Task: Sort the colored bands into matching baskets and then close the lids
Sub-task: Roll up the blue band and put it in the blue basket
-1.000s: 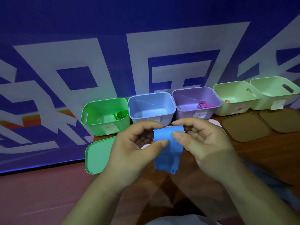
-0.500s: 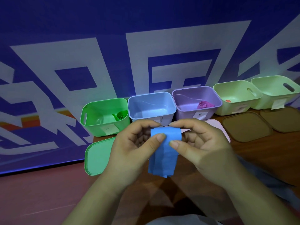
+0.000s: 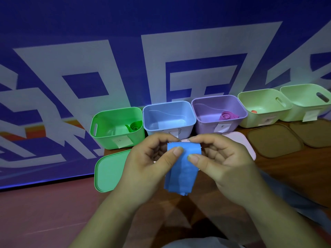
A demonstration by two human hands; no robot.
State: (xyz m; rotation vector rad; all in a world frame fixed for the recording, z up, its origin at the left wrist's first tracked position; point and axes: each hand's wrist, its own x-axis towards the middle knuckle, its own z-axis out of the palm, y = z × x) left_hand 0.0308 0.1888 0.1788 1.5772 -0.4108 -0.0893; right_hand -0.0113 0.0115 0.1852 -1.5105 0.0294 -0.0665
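A blue band [image 3: 180, 172] hangs between both hands above the table, in front of the blue basket [image 3: 186, 122]. My left hand [image 3: 148, 163] pinches its top left edge with thumb and fingers. My right hand [image 3: 223, 165] pinches its top right edge. The blue basket looks empty. A rolled green band [image 3: 134, 126] lies in the green basket [image 3: 105, 138]. A rolled pink band [image 3: 227, 115] lies in the purple basket [image 3: 206, 124].
Two pale green baskets [image 3: 249, 119] [image 3: 293, 115] stand at the right; a small red thing [image 3: 253, 111] lies in the nearer one. A green lid [image 3: 109, 170], a pink lid [image 3: 245, 142] and two brown lids [image 3: 274, 142] [image 3: 315, 131] lie on the wooden table.
The hands have worked the blue band: its top edge now spreads wider between the thumbs, and the hanging end has shifted slightly left.
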